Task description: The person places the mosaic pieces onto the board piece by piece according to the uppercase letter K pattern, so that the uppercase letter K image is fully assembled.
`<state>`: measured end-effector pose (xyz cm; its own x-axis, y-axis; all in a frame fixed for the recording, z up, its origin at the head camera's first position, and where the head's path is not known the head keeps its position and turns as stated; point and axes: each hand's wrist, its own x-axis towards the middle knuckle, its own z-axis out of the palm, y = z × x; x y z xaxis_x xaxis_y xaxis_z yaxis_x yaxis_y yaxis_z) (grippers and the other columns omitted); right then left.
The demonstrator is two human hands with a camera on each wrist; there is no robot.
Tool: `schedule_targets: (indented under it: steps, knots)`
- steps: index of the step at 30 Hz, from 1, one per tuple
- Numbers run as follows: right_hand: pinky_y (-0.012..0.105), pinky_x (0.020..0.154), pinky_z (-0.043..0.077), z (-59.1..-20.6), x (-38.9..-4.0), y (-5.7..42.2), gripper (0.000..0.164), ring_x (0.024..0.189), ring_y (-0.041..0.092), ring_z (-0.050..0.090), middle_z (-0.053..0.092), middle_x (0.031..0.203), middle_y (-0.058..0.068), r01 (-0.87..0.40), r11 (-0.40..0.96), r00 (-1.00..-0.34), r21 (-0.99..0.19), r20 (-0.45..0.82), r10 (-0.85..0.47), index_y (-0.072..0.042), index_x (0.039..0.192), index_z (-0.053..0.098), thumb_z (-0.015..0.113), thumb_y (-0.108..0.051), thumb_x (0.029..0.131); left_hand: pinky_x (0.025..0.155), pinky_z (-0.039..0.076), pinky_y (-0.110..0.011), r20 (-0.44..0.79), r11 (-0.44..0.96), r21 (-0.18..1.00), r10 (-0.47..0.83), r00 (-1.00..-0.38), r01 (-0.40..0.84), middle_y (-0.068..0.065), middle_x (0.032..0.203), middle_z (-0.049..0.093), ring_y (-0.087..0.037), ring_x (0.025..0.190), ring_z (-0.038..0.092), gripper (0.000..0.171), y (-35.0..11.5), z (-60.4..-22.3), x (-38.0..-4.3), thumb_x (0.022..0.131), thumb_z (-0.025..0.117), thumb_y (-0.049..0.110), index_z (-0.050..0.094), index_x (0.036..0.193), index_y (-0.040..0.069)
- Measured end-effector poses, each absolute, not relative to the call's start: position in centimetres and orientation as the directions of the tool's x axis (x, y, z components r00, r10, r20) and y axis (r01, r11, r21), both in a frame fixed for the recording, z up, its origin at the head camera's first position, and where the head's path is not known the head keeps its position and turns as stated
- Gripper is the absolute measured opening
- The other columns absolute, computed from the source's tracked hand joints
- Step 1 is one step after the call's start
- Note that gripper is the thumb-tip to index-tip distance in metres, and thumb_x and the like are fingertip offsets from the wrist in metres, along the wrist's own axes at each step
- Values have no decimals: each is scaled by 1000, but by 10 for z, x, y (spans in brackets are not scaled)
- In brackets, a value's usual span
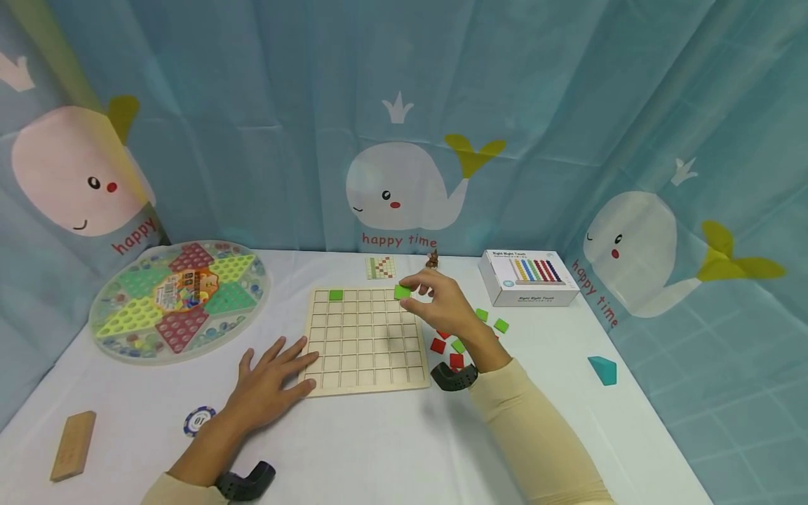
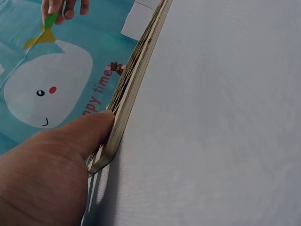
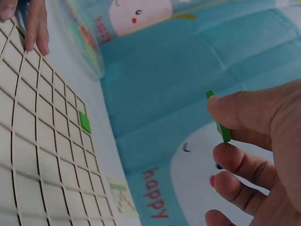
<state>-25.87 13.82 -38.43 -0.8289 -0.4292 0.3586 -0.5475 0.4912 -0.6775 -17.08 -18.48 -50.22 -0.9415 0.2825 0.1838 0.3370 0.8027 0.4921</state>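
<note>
A wooden grid board (image 1: 362, 344) lies on the white table. My left hand (image 1: 268, 386) rests at its left side with fingers spread, fingertips on the edge; the thumb (image 2: 96, 129) presses the near corner in the left wrist view. Above the far right part of the grid, my right hand (image 1: 449, 305) pinches a green square tile (image 3: 225, 132) between thumb and fingers. Another green tile (image 1: 336, 295) sits in a cell of the far row. Red tiles (image 1: 438, 346) and loose green tiles (image 1: 501, 325) are scattered right of the board, partly hidden by the right forearm.
Behind the board lie a pattern card (image 1: 381, 267) and a small brown figurine (image 1: 432, 259). A white box (image 1: 530, 280) stands back right, a teal block (image 1: 603, 370) at far right. Leftward are a round star-patterned game board (image 1: 135, 312), a poker chip (image 1: 198, 421) and a wooden block (image 1: 73, 445).
</note>
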Motion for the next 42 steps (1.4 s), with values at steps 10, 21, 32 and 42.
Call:
schedule_targets:
  steps: [10, 21, 32, 42]
  knots:
    - [33, 72, 46, -409, -277, 104, 26, 89, 20, 53, 62, 101, -2, -490, 511, -855, -706, 275, -439, -9, 111, 70, 72, -13, 86, 102, -1, -70, 188, 800, 492, 287, -939, 343, -6, 148, 42, -40, 139, 23, 50, -183, -504, -172, 88, 67, 46, 63, 131, 20]
    - [30, 75, 46, -439, -292, 77, 26, 90, 19, 54, 63, 103, 1, -506, 537, -845, -675, 263, -465, -7, 113, 70, 72, -14, 88, 102, -2, -71, 177, 810, 478, 289, -941, 339, -6, 148, 42, -40, 139, 23, 52, -186, -503, -172, 89, 64, 49, 63, 131, 20]
    - [26, 76, 47, -465, -307, 45, 28, 91, 13, 54, 62, 104, -2, -423, 588, -882, -690, 164, -441, -10, 117, 69, 69, -19, 91, 101, 0, -71, 186, 811, 477, 285, -940, 340, -6, 148, 42, -40, 139, 24, 51, -186, -504, -172, 88, 65, 49, 63, 131, 21]
    - [27, 78, 45, -477, -314, 28, 30, 90, 11, 55, 61, 98, -3, -416, 669, -898, -616, 160, -411, -11, 117, 70, 71, -21, 90, 101, 0, -72, 191, 807, 471, 300, -935, 355, -6, 148, 42, -40, 139, 24, 51, -187, -504, -173, 89, 64, 49, 63, 132, 21]
